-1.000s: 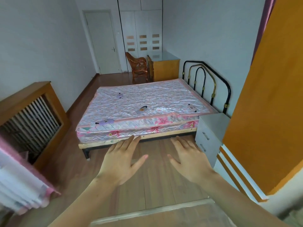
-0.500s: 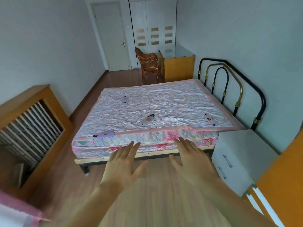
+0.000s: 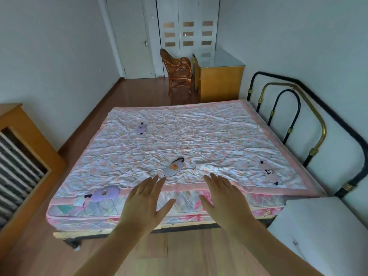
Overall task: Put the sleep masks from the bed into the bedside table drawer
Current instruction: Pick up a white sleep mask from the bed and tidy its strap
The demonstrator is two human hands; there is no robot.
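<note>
Several sleep masks lie on the pink quilted bed (image 3: 199, 136): a purple mask (image 3: 105, 193) at the near left corner, a grey mask with an orange patch (image 3: 173, 167) near the front edge, a pink mask (image 3: 268, 172) at the right, and a small purple mask (image 3: 141, 128) farther back. My left hand (image 3: 146, 204) and my right hand (image 3: 225, 200) hover palm-down and empty over the bed's near edge, just short of the grey mask. The white bedside table (image 3: 326, 226) stands at the lower right with its drawers closed.
A black and brass metal headboard (image 3: 298, 124) runs along the bed's right side. A wooden slatted cabinet (image 3: 25, 156) stands at the left. Beyond the bed are a wicker chair (image 3: 177, 71), a wooden desk (image 3: 219, 74) and a white door (image 3: 135, 36). Wooden floor (image 3: 159, 255) lies below my arms.
The view has moved closer to the bed and turned right. Both open hands now reach over the bed's near edge. The bedside table has slid to the lower right corner.
</note>
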